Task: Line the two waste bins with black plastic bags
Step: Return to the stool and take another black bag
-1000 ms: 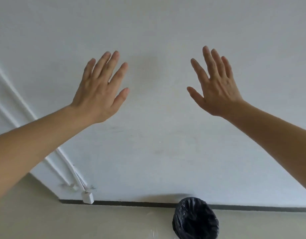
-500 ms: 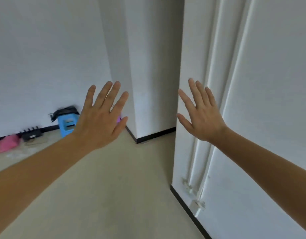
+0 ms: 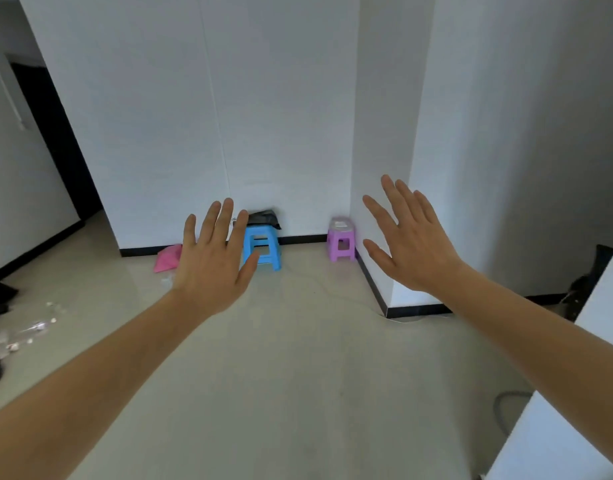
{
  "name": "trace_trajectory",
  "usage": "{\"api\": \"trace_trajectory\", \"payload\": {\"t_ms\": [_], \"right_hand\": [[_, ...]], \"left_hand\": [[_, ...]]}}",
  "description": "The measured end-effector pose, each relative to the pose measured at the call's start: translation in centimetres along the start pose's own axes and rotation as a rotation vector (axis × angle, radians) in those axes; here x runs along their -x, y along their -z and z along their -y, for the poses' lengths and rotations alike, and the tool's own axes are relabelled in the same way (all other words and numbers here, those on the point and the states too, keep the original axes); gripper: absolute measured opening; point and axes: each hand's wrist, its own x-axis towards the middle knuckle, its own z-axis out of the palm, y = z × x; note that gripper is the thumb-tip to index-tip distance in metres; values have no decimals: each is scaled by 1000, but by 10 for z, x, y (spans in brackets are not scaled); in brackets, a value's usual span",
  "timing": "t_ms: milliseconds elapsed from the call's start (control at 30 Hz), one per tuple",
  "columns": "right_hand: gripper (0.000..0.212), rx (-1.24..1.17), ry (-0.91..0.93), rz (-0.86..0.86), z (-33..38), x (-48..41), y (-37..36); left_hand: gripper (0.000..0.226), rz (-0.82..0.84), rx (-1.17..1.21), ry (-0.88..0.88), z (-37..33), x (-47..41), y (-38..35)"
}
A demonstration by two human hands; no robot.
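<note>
Both the left hand (image 3: 213, 265) and right hand (image 3: 414, 242) are raised flat, fingers spread, holding nothing, over a glossy pale floor (image 3: 298, 375). Beyond them, crumpled black bags (image 3: 263, 218) lie on a blue plastic stool (image 3: 262, 249) against the wall, a purple stool (image 3: 341, 240) just beside the corner

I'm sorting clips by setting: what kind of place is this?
Probably a bare, unfurnished indoor room: plain white walls, pale glossy tiled floor, and only a small blue plastic stool and small purple plastic stool by the wall.
</note>
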Motion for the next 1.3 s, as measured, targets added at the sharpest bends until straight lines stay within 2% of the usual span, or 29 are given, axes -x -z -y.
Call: {"api": "trace_trajectory", "payload": {"t_ms": [167, 367, 533, 733, 933, 1133, 1300], "right_hand": [[67, -27, 16, 2, -49, -100, -115], [70, -58, 6, 55, -101, -263, -237], [70, -136, 58, 77, -90, -398, -336], [68, -104, 176, 41, -54, -551, -478], [69, -75, 133, 97, -52, -710, -595], [67, -92, 64, 122, -83, -816, -719], [68, -106, 24, 145, -110, -909, -856]], "left_hand": [[67, -5, -47, 7, 17, -112, -99], [67, 10, -109, 58, 68, -261, -184], [69, 6, -99, 117, 130, -346, -264], [70, -3, -122, 150, 234, -441, -406], [69, 34, -70, 146, 337, -578, -526], [69, 60, 13, 128, 382, -713, -658], [69, 87, 15, 124, 406, -816, -794]]}}
